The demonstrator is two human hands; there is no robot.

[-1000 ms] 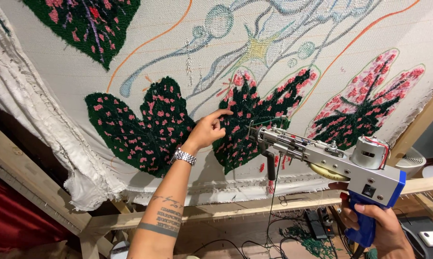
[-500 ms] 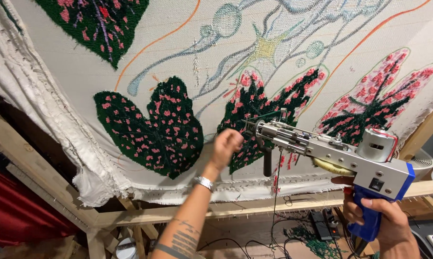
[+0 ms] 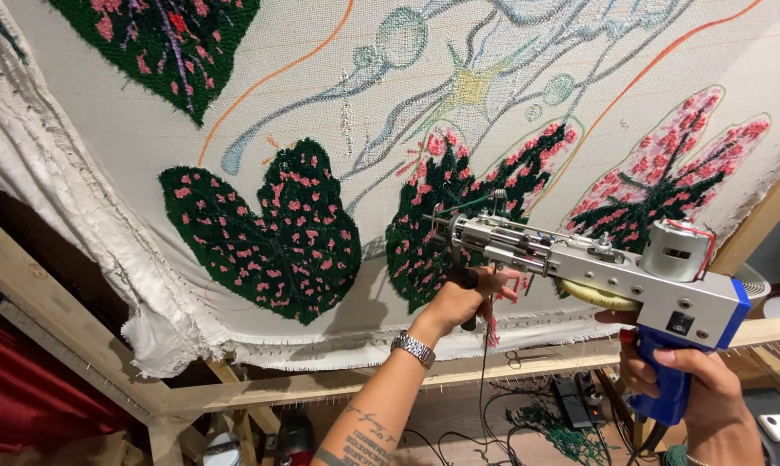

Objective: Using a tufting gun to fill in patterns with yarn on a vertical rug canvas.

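Since the earlier frame, your left hand [image 3: 463, 298] has dropped from the cloth [image 3: 131, 147] to close on the tufting gun's [image 3: 580, 267] black front handle, apparently. Your right hand [image 3: 692, 388] clamps its blue grip; the needle sits against the dark leaf [image 3: 424, 233].

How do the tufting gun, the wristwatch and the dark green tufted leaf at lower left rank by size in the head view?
1. Tufting gun, though its nearness to the camera inflates it.
2. Dark green tufted leaf.
3. Wristwatch.
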